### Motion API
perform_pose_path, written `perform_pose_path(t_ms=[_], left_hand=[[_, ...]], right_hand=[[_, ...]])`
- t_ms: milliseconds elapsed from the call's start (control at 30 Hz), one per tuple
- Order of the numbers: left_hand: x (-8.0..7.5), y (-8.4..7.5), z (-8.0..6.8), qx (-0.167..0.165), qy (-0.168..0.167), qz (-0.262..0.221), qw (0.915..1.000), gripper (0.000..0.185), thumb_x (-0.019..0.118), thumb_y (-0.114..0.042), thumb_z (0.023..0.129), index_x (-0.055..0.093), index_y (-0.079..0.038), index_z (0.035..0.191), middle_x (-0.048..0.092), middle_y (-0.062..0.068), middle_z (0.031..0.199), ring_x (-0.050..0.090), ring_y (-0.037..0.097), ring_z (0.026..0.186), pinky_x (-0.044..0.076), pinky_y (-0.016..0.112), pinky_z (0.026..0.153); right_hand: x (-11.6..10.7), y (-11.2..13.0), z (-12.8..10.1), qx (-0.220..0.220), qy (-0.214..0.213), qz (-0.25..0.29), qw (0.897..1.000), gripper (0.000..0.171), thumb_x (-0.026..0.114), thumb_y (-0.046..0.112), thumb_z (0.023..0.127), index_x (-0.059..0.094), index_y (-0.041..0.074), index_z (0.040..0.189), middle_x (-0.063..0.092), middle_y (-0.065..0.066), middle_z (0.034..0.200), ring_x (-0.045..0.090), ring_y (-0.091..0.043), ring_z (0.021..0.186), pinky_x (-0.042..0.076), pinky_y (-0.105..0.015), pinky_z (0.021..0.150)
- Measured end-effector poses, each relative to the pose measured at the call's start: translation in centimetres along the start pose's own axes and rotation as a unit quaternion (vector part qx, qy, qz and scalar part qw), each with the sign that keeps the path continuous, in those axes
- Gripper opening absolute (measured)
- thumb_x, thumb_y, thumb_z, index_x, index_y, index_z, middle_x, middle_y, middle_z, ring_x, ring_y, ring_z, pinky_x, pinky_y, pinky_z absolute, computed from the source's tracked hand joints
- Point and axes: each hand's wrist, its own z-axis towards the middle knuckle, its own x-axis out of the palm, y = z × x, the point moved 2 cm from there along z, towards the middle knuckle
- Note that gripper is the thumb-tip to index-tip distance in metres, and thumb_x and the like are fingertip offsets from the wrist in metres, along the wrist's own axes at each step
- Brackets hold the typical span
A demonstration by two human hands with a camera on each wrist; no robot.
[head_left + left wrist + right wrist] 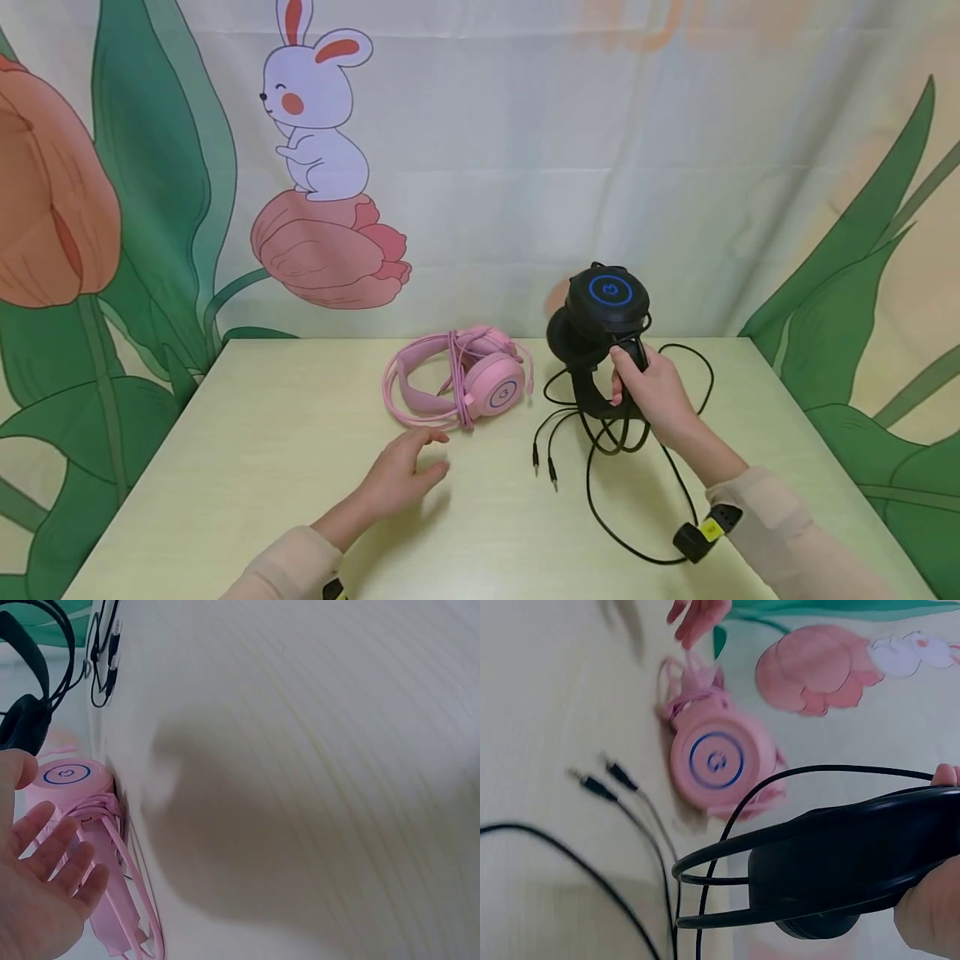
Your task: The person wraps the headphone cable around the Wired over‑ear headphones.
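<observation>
Head view: my right hand [651, 390] is wrapped around the headband of the black headset [603, 321] and holds it upright, lower end on the pale surface [262, 467], earcup with the blue ring on top facing the camera. Its black cable [637, 492] loops loose on the surface around and below my hand, the two jack plugs [543, 467] lying just left of the loops. My left hand [401, 479] is holding nothing, fingers relaxed and spread, hovering just in front of the pink headset [461, 379]. That one lies flat near the back of the surface, its pink cord wound around it, left of the black one and apart from it. Backdrop is a printed cloth [525, 150] with a rabbit and tulips.

Left wrist view: my left hand [37, 885] shows palm and loose, slightly bent fingers, gripping nothing, close beside the pink headset [82, 802]. Can't tell if a fingertip touches it. Black headset [30, 697] in the far corner, blurred.

Right wrist view: black headset [840, 862] fills the foreground, my right hand [934, 904] on its band at the frame edge, only partly visible. Pink headset [716, 761] beyond, ring-marked earcup facing the camera. Jack plugs [600, 776] lie on the surface beside it. Left hand [697, 615] fingertips at the top edge, just above the pink one.
</observation>
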Motion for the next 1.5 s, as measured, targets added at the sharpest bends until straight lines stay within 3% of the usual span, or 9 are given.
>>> perform_pose_path(t_ms=[400, 700, 900, 1200, 1400, 1500], left_hand=[[-0.3, -2.1, 0.6, 0.055, -0.049, -0.010, 0.9972, 0.045, 0.069, -0.018, 0.077, 0.056, -0.011, 0.119, 0.060, 0.005, 0.118, 0.053, 0.024, 0.114, 0.039, 0.045, 0.097], [-0.5, -6.2, 1.5, 0.170, -0.078, -0.003, 0.9824, 0.049, 0.070, -0.020, 0.075, 0.053, -0.009, 0.121, 0.060, 0.002, 0.114, 0.054, 0.017, 0.104, 0.046, 0.036, 0.089], [-0.2, -9.0, 2.1, 0.217, -0.079, -0.003, 0.9730, 0.056, 0.069, -0.023, 0.075, 0.049, -0.012, 0.127, 0.053, 0.000, 0.126, 0.048, 0.014, 0.117, 0.042, 0.032, 0.096], [0.5, -11.9, 2.9, 0.222, -0.081, 0.003, 0.9717, 0.067, 0.071, -0.030, 0.073, 0.044, -0.011, 0.131, 0.049, 0.002, 0.130, 0.043, 0.015, 0.123, 0.036, 0.035, 0.102], [1.4, -12.7, 3.5, 0.200, -0.091, 0.007, 0.9755, 0.072, 0.076, -0.034, 0.068, 0.045, -0.012, 0.129, 0.051, 0.001, 0.127, 0.042, 0.014, 0.124, 0.035, 0.037, 0.102], [1.7, -12.8, 3.6, 0.206, -0.115, 0.016, 0.9716, 0.074, 0.079, -0.034, 0.064, 0.046, -0.011, 0.126, 0.054, 0.001, 0.122, 0.046, 0.015, 0.118, 0.038, 0.038, 0.099]], right_hand=[[1.6, 2.4, -0.5, 0.000, -0.011, 0.112, 0.994, 0.038, 0.051, 0.041, 0.091, 0.047, 0.008, 0.074, 0.050, 0.005, 0.054, 0.051, -0.009, 0.049, 0.047, -0.025, 0.057], [3.2, 3.8, -1.0, 0.006, 0.022, 0.224, 0.974, 0.031, 0.050, 0.034, 0.093, 0.044, 0.008, 0.077, 0.046, 0.004, 0.054, 0.046, -0.010, 0.046, 0.047, -0.024, 0.055], [4.3, 4.5, -1.3, 0.003, 0.033, 0.260, 0.965, 0.027, 0.049, 0.031, 0.094, 0.044, 0.009, 0.079, 0.044, 0.004, 0.054, 0.043, -0.010, 0.046, 0.043, -0.022, 0.052], [6.0, 5.7, -1.9, -0.016, 0.054, 0.306, 0.950, 0.031, 0.049, 0.034, 0.093, 0.045, 0.011, 0.073, 0.044, 0.004, 0.055, 0.044, -0.010, 0.049, 0.042, -0.022, 0.052], [7.0, 6.4, -2.3, -0.024, 0.054, 0.330, 0.942, 0.028, 0.047, 0.032, 0.095, 0.046, 0.013, 0.075, 0.046, 0.004, 0.056, 0.047, -0.009, 0.050, 0.045, -0.022, 0.055], [7.5, 6.7, -2.4, -0.023, 0.047, 0.343, 0.938, 0.027, 0.046, 0.031, 0.095, 0.046, 0.013, 0.076, 0.047, 0.004, 0.057, 0.048, -0.009, 0.051, 0.046, -0.023, 0.056]])
